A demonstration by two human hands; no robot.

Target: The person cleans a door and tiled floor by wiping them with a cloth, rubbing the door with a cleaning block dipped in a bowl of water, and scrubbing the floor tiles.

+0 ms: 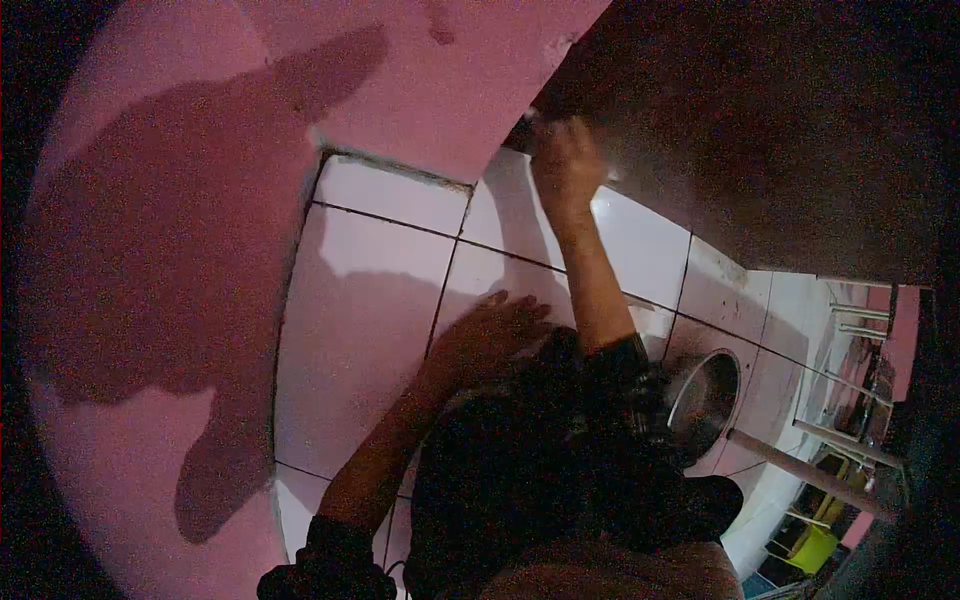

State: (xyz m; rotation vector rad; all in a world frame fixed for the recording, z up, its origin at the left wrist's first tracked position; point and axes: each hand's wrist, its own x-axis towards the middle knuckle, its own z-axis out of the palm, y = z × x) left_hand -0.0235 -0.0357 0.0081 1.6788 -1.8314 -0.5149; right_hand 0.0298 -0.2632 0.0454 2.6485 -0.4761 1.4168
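My right hand [567, 170] reaches forward to the lower edge of a dark brown panel [740, 130], close to where it meets the pink wall [430, 100]. Its fingers are curled, and a small pale bit shows at their tips; blur and dim light hide what it is. My left hand [505, 322] is in shadow by my dark-clothed knee, with its fingers spread and nothing seen in them. White floor tiles [380, 240] with dark joints lie beneath both arms.
A round basin [705, 400] with a pale rim stands on the tiles at my right. Beyond it are a pole-like bar [805, 470], several pale rails [860, 320] and a yellow-green object [812, 548]. A raised wall corner [325, 150] juts out at left.
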